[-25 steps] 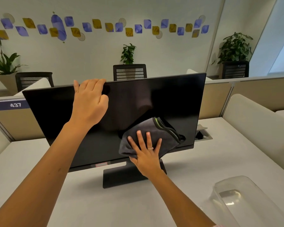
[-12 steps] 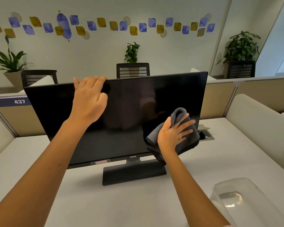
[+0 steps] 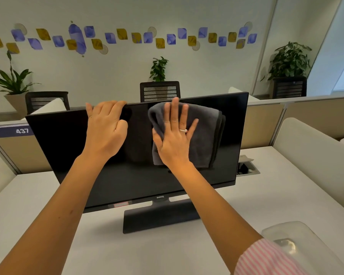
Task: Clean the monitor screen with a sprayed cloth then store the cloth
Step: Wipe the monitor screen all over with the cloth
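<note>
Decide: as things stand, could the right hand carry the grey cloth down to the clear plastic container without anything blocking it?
Probably yes. The right hand presses the grey cloth flat against the monitor, and only bare desk lies between it and the clear plastic container.

A white wall (image 3: 187, 12) is decorated with a row of blue and yellow stickers (image 3: 127, 37). Three green plants (image 3: 158, 68) are set along it. Black chairs (image 3: 160, 91) are seen behind low tan dividers (image 3: 306, 118). A white desk (image 3: 286, 195) is lit brightly. A label (image 3: 13, 131) is marked 437.
</note>
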`<action>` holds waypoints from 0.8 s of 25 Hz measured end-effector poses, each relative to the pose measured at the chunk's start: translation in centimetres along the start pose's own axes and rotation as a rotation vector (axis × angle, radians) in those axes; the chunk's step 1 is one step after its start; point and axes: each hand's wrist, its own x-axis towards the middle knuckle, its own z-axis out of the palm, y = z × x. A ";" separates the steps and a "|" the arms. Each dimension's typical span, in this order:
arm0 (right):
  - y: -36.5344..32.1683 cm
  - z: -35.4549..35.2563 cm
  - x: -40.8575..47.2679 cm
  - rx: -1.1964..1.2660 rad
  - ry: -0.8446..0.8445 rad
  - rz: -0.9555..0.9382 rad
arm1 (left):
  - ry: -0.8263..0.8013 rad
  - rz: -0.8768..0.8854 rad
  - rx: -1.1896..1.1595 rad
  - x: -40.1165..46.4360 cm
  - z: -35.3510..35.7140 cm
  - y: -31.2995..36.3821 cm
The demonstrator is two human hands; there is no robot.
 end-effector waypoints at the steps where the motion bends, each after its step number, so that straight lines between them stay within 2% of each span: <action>1: 0.5 0.0 0.2 -0.058 -0.011 -0.093 | -0.001 0.005 0.009 0.0 0.0 0.0; 3: 1.9 -0.4 0.7 -0.108 0.004 -0.159 | -0.004 0.014 0.023 0.1 0.2 0.2; 5: 3.3 -1.1 1.3 -0.076 0.043 -0.094 | -0.006 0.013 0.021 0.2 0.3 0.2; 12: 8.8 -3.6 3.3 0.198 0.244 0.443 | -0.019 0.016 0.014 0.1 0.2 0.1; 16: 10.6 -3.3 1.3 0.229 0.252 0.574 | -0.011 0.019 0.016 0.1 0.3 0.1; 20: 10.4 -1.0 -4.3 0.284 0.197 0.861 | -0.022 0.027 0.031 0.0 0.2 0.0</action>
